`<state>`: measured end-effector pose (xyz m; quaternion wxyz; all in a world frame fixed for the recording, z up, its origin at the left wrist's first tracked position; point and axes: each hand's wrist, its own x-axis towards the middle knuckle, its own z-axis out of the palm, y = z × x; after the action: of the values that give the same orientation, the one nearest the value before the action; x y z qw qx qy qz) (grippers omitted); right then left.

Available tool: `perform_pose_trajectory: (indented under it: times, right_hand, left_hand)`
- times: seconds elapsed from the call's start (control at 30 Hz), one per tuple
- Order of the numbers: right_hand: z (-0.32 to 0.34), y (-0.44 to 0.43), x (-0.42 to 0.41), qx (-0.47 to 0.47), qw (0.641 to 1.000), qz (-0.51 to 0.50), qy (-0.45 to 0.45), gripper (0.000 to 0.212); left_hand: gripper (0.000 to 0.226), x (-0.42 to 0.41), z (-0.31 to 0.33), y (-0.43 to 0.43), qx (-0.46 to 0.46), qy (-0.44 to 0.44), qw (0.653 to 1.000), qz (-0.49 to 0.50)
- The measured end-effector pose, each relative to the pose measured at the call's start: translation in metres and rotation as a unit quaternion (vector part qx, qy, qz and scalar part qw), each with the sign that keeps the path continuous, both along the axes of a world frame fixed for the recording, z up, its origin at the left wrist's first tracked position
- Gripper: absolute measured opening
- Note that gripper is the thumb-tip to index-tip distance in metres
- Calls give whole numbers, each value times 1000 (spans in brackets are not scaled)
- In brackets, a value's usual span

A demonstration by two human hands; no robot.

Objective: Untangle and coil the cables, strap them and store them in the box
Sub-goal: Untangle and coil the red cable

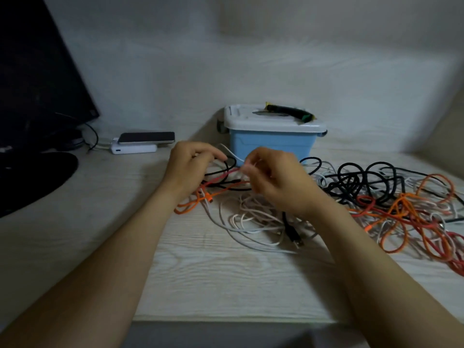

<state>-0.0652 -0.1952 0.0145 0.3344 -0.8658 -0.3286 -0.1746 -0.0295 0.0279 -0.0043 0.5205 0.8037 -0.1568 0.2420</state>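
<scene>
both hands are hovering low over the worktop [226, 277], just in front of the box [271, 146], and working in the near end of the cables [351, 197]. the left hand [190, 169] is curling its fingers down into the strands and gripping there, though blur is hiding exactly which strand it is holding. the right hand [276, 179] is pinching the red cable [223, 175] between thumb and fingertips, and that cable is stretching in a short slanted line between the two hands. a black loop [229, 163] is lying just beside the left fingertips.

the cables are sprawling loose on the worktop, from under the hands out to the right edge: black loops, orange and red lengths and pale white ones, all crossing each other. a black plug [295, 238] is sticking out near the right wrist.

the box, blue with a white lid [251, 121], is sitting closed behind the hands, and black straps [288, 111] are lying on the lid. at the left a phone [147, 138] is resting on a white power bank [133, 148], beside a dark monitor [37, 71]
</scene>
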Motion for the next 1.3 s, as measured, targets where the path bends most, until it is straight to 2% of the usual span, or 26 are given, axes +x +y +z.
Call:
perform_pose_trajectory:
  times: [0.1,0.17,0.27,0.37,0.43,0.53,0.6,0.67,0.73,0.83,0.93,1.0,1.13,1.23,1.3]
  right_hand:
    - [-6,-2,10,85,992,-88,-32,16]
    - [-5,0,11,144,978,-143,-40,19]
    - [0,-5,18,270,938,-203,-73,24]
    - [5,-12,22,378,892,-232,-90,28]
    - [6,-12,18,369,885,-256,-123,28]
    - [3,-11,13,281,915,-242,-161,21]
    - [0,-10,15,211,939,-207,-177,22]
    - [-4,-10,18,135,953,-179,-205,31]
    - [-5,-11,19,82,956,-177,-219,43]
    - [-6,-16,21,59,952,-224,-202,53]
    - [-8,-19,22,63,933,-301,-188,40]
    - [-8,-21,24,99,916,-345,-178,30]
    - [-3,-26,25,248,884,-365,-157,25]
    - [-1,-23,19,286,873,-366,-147,26]
    - [-2,-21,17,291,871,-370,-142,27]
  left_hand:
    - [36,-11,9,-7,-60,3,997,-48]
    - [39,-13,9,-9,-29,-25,998,-47]
    - [31,-13,5,-12,66,-77,995,23]
    - [37,-11,7,-18,18,-98,994,55]
    - [36,-10,11,-21,-55,-105,992,46]
    - [32,-9,18,-22,-150,-81,985,21]
    - [37,-8,18,-22,-142,-74,987,26]
    - [47,-5,16,-20,-94,-79,991,57]
    - [56,-5,15,-19,-85,-74,990,83]
    - [62,-7,17,-19,-122,-49,989,73]
    - [58,-10,19,-22,-144,-8,989,38]
    - [47,-10,19,-19,-119,17,992,30]
    - [27,-7,15,-10,38,72,996,20]
    - [29,0,5,-11,134,38,988,72]
    - [31,2,1,-12,141,-20,986,86]
